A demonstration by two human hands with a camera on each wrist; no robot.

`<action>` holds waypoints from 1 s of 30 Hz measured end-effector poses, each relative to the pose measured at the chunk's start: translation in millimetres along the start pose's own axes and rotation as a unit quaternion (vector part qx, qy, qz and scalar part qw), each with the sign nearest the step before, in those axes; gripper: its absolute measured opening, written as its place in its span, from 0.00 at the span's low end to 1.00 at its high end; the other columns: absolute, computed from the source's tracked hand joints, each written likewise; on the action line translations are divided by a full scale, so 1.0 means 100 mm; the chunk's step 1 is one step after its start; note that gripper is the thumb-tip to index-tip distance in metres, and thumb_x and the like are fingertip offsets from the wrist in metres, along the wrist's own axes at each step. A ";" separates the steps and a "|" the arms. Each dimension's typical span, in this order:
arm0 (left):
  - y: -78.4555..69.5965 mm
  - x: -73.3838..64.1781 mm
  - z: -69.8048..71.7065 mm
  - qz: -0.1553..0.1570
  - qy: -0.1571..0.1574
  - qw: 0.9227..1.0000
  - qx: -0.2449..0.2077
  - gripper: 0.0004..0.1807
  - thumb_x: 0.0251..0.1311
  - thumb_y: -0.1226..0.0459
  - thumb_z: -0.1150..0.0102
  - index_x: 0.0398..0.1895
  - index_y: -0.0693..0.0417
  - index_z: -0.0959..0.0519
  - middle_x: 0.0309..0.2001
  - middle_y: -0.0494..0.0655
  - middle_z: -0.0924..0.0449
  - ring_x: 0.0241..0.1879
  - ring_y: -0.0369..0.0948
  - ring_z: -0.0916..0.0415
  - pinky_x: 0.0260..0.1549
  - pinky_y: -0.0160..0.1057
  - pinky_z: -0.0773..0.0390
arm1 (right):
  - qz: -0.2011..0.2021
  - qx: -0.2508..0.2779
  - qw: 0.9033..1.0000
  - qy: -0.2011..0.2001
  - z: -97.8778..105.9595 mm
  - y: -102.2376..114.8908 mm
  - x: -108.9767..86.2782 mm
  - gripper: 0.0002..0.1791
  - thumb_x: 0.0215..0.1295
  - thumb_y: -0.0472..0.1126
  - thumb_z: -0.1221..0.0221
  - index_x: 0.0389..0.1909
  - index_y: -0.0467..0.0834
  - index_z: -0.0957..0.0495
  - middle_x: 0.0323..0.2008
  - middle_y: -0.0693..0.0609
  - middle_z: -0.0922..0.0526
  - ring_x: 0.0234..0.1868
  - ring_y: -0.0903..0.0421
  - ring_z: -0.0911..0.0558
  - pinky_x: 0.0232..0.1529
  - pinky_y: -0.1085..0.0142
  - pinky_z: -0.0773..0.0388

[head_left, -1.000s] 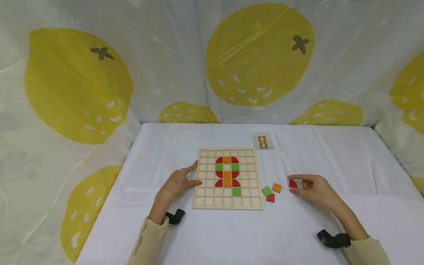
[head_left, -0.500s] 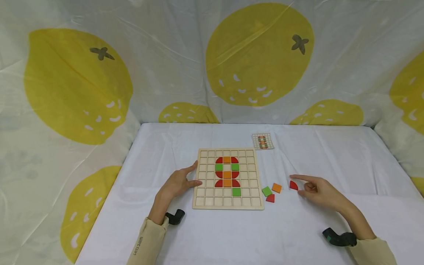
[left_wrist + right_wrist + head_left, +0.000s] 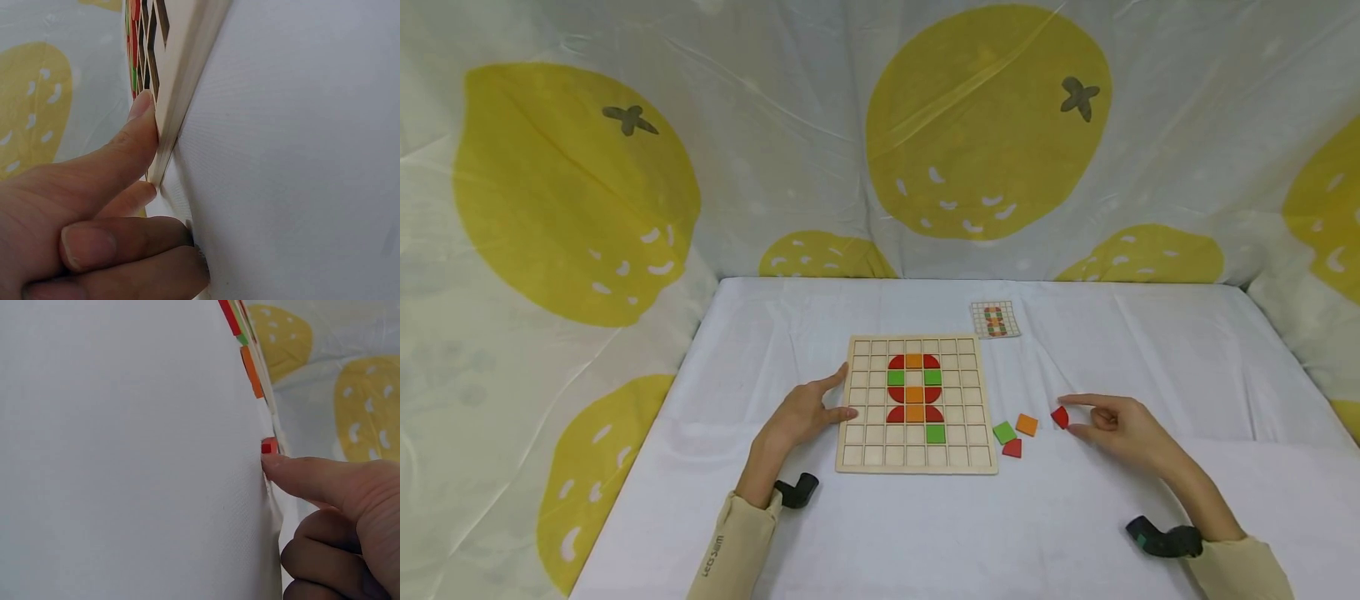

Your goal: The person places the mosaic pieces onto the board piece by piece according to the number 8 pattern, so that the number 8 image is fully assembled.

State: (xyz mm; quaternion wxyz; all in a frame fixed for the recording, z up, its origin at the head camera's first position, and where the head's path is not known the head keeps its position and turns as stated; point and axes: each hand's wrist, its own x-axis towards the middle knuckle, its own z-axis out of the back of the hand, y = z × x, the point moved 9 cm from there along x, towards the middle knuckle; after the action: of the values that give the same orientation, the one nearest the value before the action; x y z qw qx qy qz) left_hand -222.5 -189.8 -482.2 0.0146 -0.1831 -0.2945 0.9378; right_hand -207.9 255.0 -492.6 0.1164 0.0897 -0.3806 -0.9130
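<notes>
In the head view, a square wooden grid board [image 3: 865, 456] lies on the table with red, orange and green tiles in some cells. My left hand [image 3: 797, 414] steadies its left side. The left thumb [image 3: 142, 107] presses on the rim and the index finger touches the side edge, while the other fingers are curled beneath the palm. Right of the board, my right hand [image 3: 1116, 425] pinches a red quarter-circle tile [image 3: 1060, 417] between thumb and index finger, low over the cloth. In the right wrist view, the thumb partly covers this red tile [image 3: 269, 447].
Loose beside the board's right edge are a green square tile [image 3: 1004, 432], an orange square tile [image 3: 1027, 425] and another red tile [image 3: 1012, 449]. A small pattern card [image 3: 996, 320] lies behind the board's right corner. A lemon-printed cloth [image 3: 985, 125] hangs at the back.
Half a second ago the red quarter-circle tile lay between the parted right fingers. It is now turned and slightly farther left, pinched again. The left hand and board have stayed put.
</notes>
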 end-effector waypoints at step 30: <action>-0.02 -0.01 0.00 -0.009 -0.002 1.000 0.002 0.46 0.66 0.52 0.32 0.83 0.46 0.45 0.78 0.61 0.39 0.77 0.58 0.40 0.70 0.60 0.33 | 0.007 0.008 0.999 -0.032 -0.06 0.11 0.08 0.14 0.58 0.44 0.24 0.45 0.46 0.10 0.17 0.59 0.41 0.21 0.65 0.40 0.23 0.68 0.41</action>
State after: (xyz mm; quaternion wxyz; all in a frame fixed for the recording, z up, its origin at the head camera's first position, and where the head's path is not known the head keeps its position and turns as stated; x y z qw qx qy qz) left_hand -222.0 -188.5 -480.8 0.0230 -0.1781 -0.2942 0.9387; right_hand -212.3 241.2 -488.9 0.1097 0.0585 -0.3920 -0.9115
